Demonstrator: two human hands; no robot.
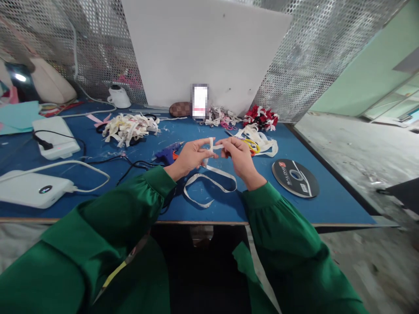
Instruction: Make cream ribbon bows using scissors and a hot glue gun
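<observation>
A narrow white ribbon point(222, 188) runs between my two hands, its long tail curled on the blue table point(334, 198) below them. My left hand point(193, 155) holds the ribbon, with a band of it around the extended fingers. Close beside it, my right hand point(237, 152) pinches another stretch of the ribbon between thumb and fingers. Just left of my left hand lies a blue glue gun point(168, 152). Behind my right hand are yellow-handled scissors point(252, 146) and a loose heap of white ribbon point(270, 146).
Ribbon bows lie in a cream pile point(126, 130), a greyish pile point(221, 116) and a red pile point(262, 117). A black spool point(294, 178) is at right. A lit phone point(200, 101) stands behind; a power bank point(32, 189), power strip point(55, 137) and cables occupy the left.
</observation>
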